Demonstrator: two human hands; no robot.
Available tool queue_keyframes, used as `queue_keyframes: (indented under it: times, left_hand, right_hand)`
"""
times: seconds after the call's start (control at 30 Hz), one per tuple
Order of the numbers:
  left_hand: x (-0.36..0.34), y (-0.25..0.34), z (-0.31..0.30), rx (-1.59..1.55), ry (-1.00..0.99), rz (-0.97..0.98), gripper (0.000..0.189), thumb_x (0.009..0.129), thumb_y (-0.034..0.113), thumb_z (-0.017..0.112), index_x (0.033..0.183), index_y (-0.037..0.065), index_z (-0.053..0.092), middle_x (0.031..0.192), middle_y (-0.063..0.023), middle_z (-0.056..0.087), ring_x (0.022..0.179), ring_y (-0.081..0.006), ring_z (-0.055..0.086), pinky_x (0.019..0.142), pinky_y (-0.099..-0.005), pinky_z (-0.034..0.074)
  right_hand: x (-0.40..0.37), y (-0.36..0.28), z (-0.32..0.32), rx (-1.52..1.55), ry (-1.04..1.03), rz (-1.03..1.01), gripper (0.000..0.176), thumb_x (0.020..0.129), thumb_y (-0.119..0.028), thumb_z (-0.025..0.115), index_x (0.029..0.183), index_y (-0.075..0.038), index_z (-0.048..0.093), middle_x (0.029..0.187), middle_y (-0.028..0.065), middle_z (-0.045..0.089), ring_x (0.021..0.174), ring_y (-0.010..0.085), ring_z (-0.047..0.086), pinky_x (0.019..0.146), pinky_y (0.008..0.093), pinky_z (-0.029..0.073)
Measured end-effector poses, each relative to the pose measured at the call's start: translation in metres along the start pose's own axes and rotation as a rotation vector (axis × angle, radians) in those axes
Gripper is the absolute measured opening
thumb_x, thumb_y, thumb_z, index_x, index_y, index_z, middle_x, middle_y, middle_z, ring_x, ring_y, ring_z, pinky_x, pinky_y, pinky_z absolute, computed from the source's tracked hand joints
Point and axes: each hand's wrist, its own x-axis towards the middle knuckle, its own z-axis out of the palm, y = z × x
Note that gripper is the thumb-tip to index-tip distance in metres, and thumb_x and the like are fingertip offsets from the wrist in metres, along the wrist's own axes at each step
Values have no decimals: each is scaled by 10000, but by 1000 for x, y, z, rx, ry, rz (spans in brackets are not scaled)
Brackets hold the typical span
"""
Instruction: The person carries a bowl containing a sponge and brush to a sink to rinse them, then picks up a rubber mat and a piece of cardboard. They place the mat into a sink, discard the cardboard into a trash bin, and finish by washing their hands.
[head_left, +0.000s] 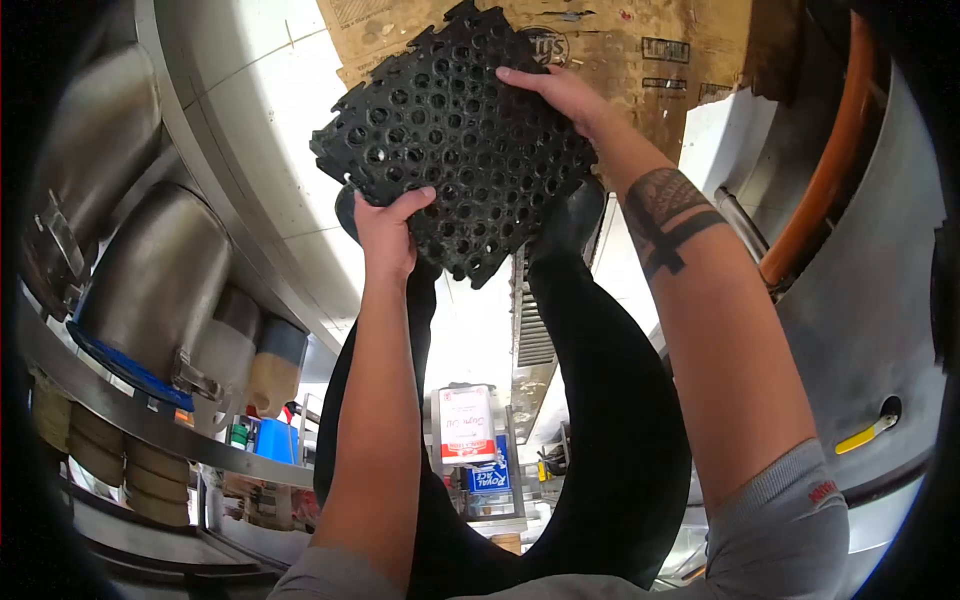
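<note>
A black rubber floor mat with rows of round holes and notched, interlocking edges is held up in front of me, turned at an angle. My left hand grips its lower left edge, thumb on top and fingers hidden underneath. On the opposite side, my right hand clasps the upper right edge, its thumb lying across the surface and its other fingers out of sight. Beyond the mat, flattened cardboard with printed marks lies on the floor.
Metal containers stand on a shelf to my left. On the right are an orange pipe and a yellow-handled valve. A floor grate runs by my leg. Behind me are a white-and-red tin and a blue box.
</note>
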Motion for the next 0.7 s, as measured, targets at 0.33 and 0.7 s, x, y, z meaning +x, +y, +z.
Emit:
queue_keyframes:
  times: [0.33, 0.7]
  left_hand:
    - [-2, 103, 17, 675, 79, 262, 577, 650, -61, 791, 1166, 1, 540, 1030, -83, 683, 915, -202, 663, 873, -339, 525]
    - [-22, 138, 14, 851, 171, 412, 578, 688, -28, 798, 1190, -4, 513, 1058, -84, 666, 928, -177, 634, 870, -297, 504]
  right_hand:
    - [-53, 122, 32, 682, 416, 212, 235, 925, -252, 676, 1026, -43, 639, 885, 31, 604, 694, 163, 537, 638, 304, 439]
    - [-38, 145, 75, 1103, 459, 412, 555, 817, -102, 754, 1305, 8, 512, 1236, 163, 603, 1054, 334, 632, 836, 486, 547]
